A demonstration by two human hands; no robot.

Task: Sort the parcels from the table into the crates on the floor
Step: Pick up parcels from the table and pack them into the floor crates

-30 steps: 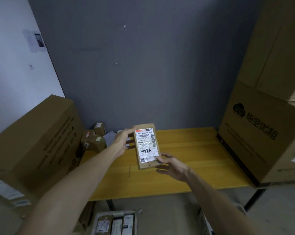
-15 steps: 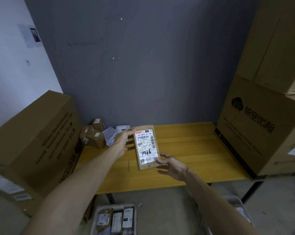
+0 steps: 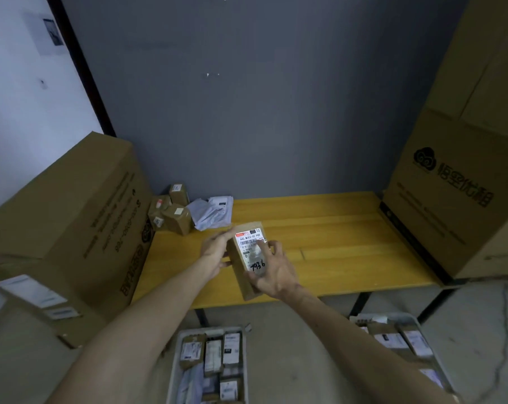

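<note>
Head view. Flat brown cardboard parcel with white label [image 3: 237,259], marked 7936, held over front-left of yellow wooden table [image 3: 343,243], near its front edge. Left hand [image 3: 216,249]: fingers together, pinching parcel's left edge. Right hand [image 3: 276,271]: fingers spread, wrapped round lower right. Back-left corner: three small brown boxes [image 3: 176,218]. Hemmed by two large cartons, left carton [image 3: 66,217], right carton [image 3: 451,205]. Below: two grey plastic bins, left crate [image 3: 175,365], right crate [image 3: 416,320], floor strip between.

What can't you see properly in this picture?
All in the head view:
1) Small print on the parcel label: tiny, blurred, partly under the right hand.
2) Left crate and right crate: cut off by the bottom edge and partly behind the arms, so their parcels can't be counted.
3) Labels on the small boxes at the table's back: too small.
</note>
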